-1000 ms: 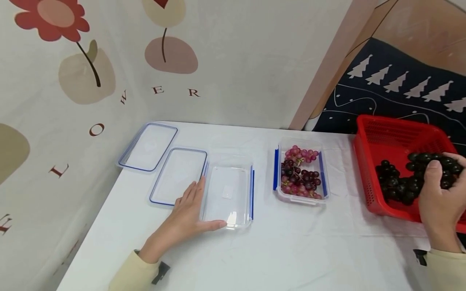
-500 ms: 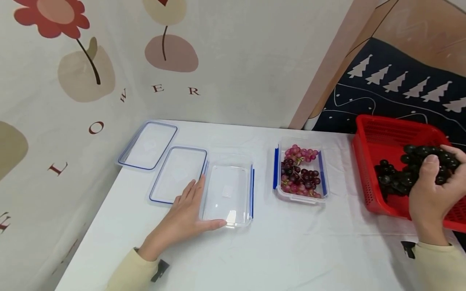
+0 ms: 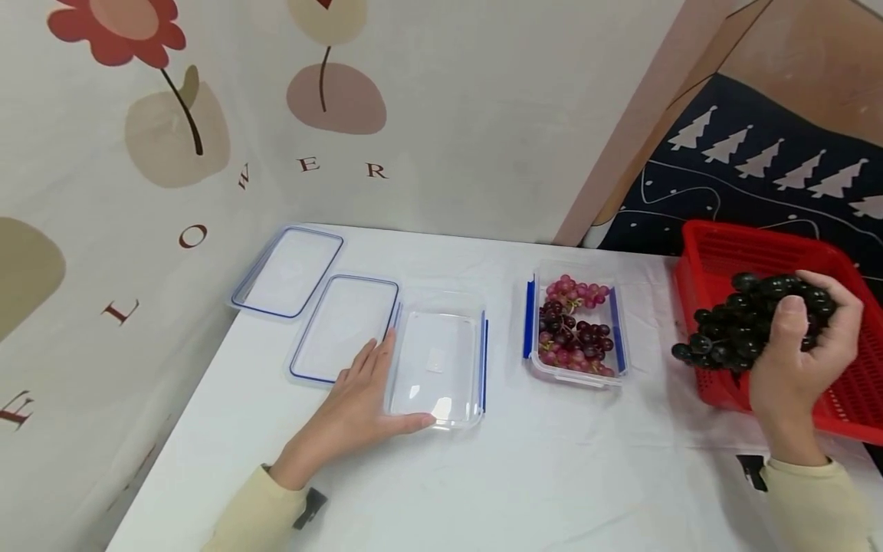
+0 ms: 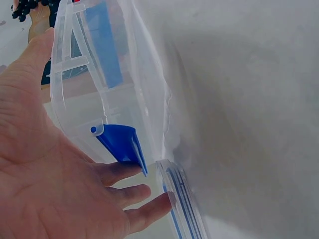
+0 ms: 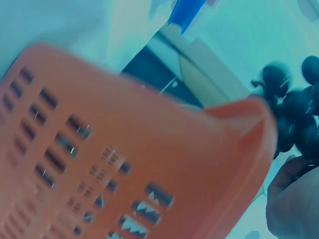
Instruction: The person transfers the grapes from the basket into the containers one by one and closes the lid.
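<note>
In the head view my right hand [image 3: 800, 376] grips a bunch of black grapes [image 3: 731, 326], raised over the left edge of the red plastic basket [image 3: 713, 391]. The right wrist view has these grapes [image 5: 296, 117] beyond the basket's slotted wall [image 5: 149, 129]. My left hand [image 3: 352, 410] is spread at the near left corner of an unfilled clear container [image 3: 438, 364]. Its thumb lies along the front rim, and the fingers reach along the left side. In the left wrist view, fingertips touch the blue side latch [image 4: 122, 144], which hangs unfastened.
A second clear container [image 3: 579, 376] holds red and dark purple grapes [image 3: 576, 333], its blue latches unfastened. Two blue-edged clear lids stand left of the containers, the nearer lid [image 3: 345, 326] by my left fingers and the farther lid [image 3: 297, 268] near the wall.
My right hand has lifted the black grapes from inside the basket and moved left, so they now hang over its left rim. The left hand has stayed at the container.
</note>
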`<act>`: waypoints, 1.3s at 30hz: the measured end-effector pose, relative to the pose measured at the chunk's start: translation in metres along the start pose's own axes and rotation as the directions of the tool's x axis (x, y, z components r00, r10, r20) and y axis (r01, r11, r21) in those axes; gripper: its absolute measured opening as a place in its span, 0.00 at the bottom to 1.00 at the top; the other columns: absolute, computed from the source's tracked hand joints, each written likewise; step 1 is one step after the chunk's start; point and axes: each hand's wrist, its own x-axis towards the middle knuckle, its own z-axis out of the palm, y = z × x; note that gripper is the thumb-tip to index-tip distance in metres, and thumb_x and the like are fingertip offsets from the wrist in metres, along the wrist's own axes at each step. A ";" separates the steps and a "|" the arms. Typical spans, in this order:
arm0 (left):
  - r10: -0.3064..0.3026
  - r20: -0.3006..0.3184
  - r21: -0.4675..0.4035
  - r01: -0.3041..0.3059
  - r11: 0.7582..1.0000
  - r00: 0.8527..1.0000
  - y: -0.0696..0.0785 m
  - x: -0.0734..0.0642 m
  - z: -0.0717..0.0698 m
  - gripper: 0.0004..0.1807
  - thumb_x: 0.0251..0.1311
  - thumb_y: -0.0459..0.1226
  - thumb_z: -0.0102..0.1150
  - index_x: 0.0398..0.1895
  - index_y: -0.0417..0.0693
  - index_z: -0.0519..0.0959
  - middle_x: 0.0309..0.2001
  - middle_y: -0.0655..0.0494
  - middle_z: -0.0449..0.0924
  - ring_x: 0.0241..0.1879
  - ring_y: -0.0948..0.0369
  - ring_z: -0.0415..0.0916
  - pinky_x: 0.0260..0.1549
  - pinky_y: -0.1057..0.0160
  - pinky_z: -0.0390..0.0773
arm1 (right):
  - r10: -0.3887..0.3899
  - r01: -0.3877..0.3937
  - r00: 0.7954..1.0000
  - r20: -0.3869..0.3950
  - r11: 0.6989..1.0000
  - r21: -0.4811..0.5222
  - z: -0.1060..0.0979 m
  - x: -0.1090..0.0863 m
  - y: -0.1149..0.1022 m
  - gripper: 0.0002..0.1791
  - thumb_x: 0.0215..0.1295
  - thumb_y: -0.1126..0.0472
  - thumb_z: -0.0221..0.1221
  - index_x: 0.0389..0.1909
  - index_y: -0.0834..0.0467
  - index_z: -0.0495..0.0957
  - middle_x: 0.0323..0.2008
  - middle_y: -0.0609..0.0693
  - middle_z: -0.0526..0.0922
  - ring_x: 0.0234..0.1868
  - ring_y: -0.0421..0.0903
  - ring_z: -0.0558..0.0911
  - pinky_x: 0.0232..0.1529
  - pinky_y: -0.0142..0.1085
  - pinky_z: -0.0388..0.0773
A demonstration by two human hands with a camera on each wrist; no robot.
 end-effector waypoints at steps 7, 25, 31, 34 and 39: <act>0.001 0.006 -0.004 -0.001 1.000 1.000 0.001 0.001 0.001 0.77 0.54 0.74 0.72 0.91 0.45 0.38 0.86 0.36 0.48 0.86 0.39 0.42 0.73 0.23 0.53 | 0.019 -0.020 1.000 0.010 0.989 0.144 0.027 -0.015 -0.015 0.22 0.72 0.60 0.59 0.59 0.72 0.81 0.48 0.52 0.85 0.44 0.43 0.81 0.48 0.31 0.72; -0.016 0.015 -0.015 0.016 1.000 1.000 0.001 -0.001 0.001 0.77 0.54 0.74 0.72 0.91 0.46 0.37 0.87 0.37 0.46 0.86 0.41 0.38 0.74 0.24 0.51 | -0.021 -0.007 0.998 0.062 0.910 0.414 0.081 -0.052 -0.043 0.22 0.73 0.61 0.59 0.56 0.77 0.77 0.46 0.61 0.86 0.48 0.51 0.85 0.52 0.33 0.80; -0.017 0.022 -0.026 0.018 1.000 1.000 0.001 0.000 0.002 0.77 0.54 0.73 0.73 0.91 0.46 0.37 0.87 0.37 0.45 0.86 0.40 0.39 0.74 0.24 0.50 | -0.021 0.008 1.000 0.022 0.880 0.474 0.095 -0.061 -0.046 0.26 0.74 0.55 0.65 0.55 0.76 0.76 0.45 0.63 0.85 0.48 0.52 0.85 0.54 0.35 0.80; -0.018 0.025 -0.032 0.019 0.999 1.000 0.001 -0.001 0.002 0.77 0.54 0.73 0.73 0.91 0.46 0.37 0.87 0.37 0.45 0.86 0.40 0.39 0.74 0.25 0.50 | -0.024 0.003 0.999 0.040 0.886 0.464 0.100 -0.066 -0.047 0.25 0.76 0.55 0.62 0.56 0.76 0.75 0.46 0.62 0.85 0.49 0.51 0.84 0.55 0.35 0.80; -0.015 0.022 -0.036 0.015 0.999 1.000 0.001 -0.001 0.002 0.77 0.55 0.73 0.73 0.91 0.46 0.37 0.87 0.37 0.44 0.86 0.39 0.40 0.74 0.25 0.51 | -0.030 -0.020 0.993 0.118 0.917 0.398 0.106 -0.074 -0.042 0.24 0.80 0.57 0.55 0.59 0.76 0.74 0.49 0.57 0.85 0.50 0.49 0.83 0.54 0.34 0.78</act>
